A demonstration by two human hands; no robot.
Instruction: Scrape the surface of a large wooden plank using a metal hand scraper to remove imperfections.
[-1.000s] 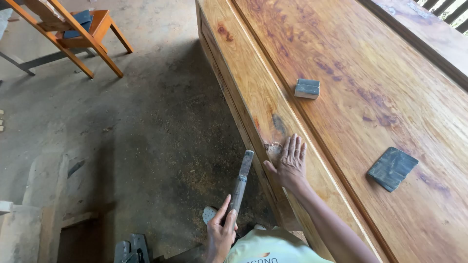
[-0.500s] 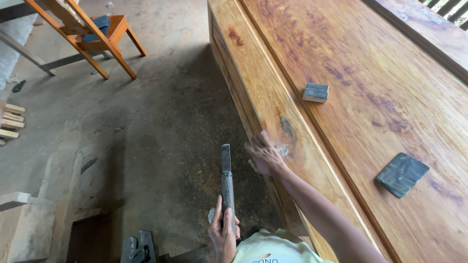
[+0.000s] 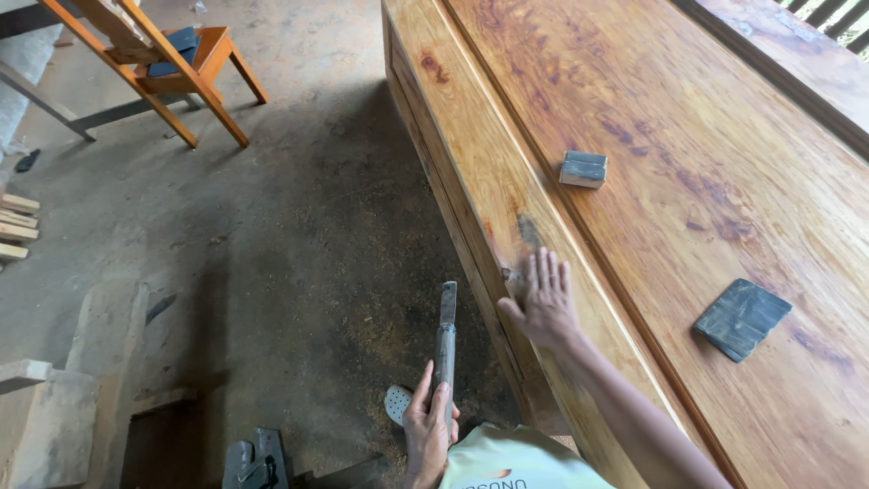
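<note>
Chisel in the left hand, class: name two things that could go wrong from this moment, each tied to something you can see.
The chisel points blade-up beside the right hand, flat on the wooden slab's edge; a slip might cut it. Sawdust on the floor could make footing slippery.

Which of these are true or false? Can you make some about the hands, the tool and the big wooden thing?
1. The left hand holds a chisel. True.
2. The right hand holds a hammer. False: it lies flat on the wooden slab, holding nothing.
3. An orange chair stands on the floor. True.
4. The small block sits under the chair. False: it rests on the slab.
5. A dark pad lies on the slab. True.
</note>
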